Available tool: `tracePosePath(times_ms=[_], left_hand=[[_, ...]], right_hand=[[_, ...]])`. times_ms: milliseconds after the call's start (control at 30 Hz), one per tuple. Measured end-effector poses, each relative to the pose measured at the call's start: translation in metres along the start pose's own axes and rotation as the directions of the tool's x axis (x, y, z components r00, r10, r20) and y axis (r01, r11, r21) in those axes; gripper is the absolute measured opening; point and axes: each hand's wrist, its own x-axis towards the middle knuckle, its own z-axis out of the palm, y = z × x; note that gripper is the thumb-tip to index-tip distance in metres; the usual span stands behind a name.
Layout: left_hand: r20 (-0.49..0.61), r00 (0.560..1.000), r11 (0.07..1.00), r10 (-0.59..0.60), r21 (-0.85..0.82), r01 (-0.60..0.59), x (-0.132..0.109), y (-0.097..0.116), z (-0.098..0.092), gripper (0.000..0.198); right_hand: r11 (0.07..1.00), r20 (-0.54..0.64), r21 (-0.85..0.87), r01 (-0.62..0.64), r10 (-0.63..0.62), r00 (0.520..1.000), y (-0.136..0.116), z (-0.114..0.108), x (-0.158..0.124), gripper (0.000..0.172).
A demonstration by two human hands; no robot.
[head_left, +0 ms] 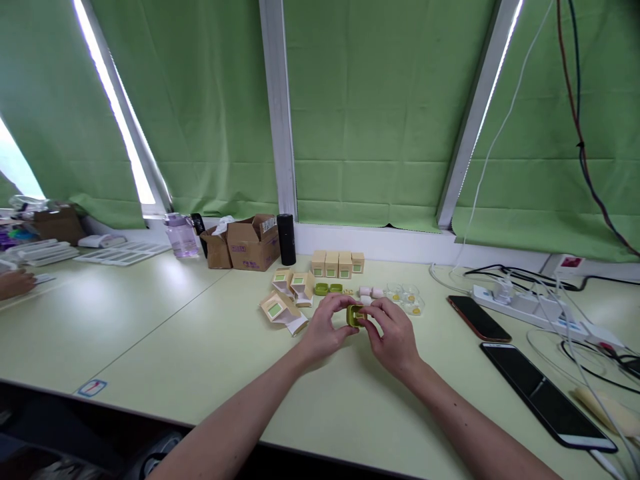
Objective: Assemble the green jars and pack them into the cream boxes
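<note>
In the head view, my left fingers (339, 303) are clamped around one side of a small green case (353, 317), and my right fingers (375, 312) pinch it at the opposite edge; whether they also grip something inside it is too small to tell. The case is held just above the worktop (200, 347), between my two sets of fingers, its hollow side facing me. As far as I can judge, I'm partway through: this case is open and in hand, while two green containers (321, 289) sit just beyond my left fingers, beside some tiny gold-coloured pieces (347, 291). Left of my fingers lie three cartons (281, 310) with their flaps open, so these have not been closed; what they contain, I can't tell. Farther beyond my fingers, four boxes (331, 264) stand in a row and look shut, which I take as the finished-looking part. Just past my right fingers are a few pale pink cylinders (365, 291), and a little to their right some clear rounded cups (410, 293) with yellow bits in them, all lying loose from the case I hold, so that portion seems undone.
</note>
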Motion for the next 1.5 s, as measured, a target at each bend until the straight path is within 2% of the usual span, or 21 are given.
tracePosePath(times_ms=[267, 533, 933, 1500], left_hand=[[0.002, 1.0, 1.0, 0.014, -0.017, -0.014, 0.0008, 0.0048, 0.0012, 0.048], [0.005, 0.999, 0.999, 0.045, -0.016, -0.045, 0.0004, -0.0001, 0.0018, 0.051], [0.011, 0.999, 0.998, 0.053, -0.022, -0.052, 0.0007, 0.003, 0.0013, 0.051], [0.019, 0.999, 0.999, 0.041, -0.019, -0.041, -0.0004, 0.0025, 0.002, 0.051]], right_hand=[[0.998, 0.014, -0.045, 0.04, -0.04, 0.999, 0.0035, 0.001, -0.0005, 0.02], [0.984, -0.039, -0.088, 0.153, -0.157, 0.987, 0.0047, 0.0019, 0.0011, 0.014], [0.969, -0.053, -0.13, 0.212, -0.22, 0.974, 0.0047, 0.0013, 0.0022, 0.014], [0.969, -0.044, -0.11, 0.221, -0.227, 0.973, 0.006, 0.0031, 0.0009, 0.016]])
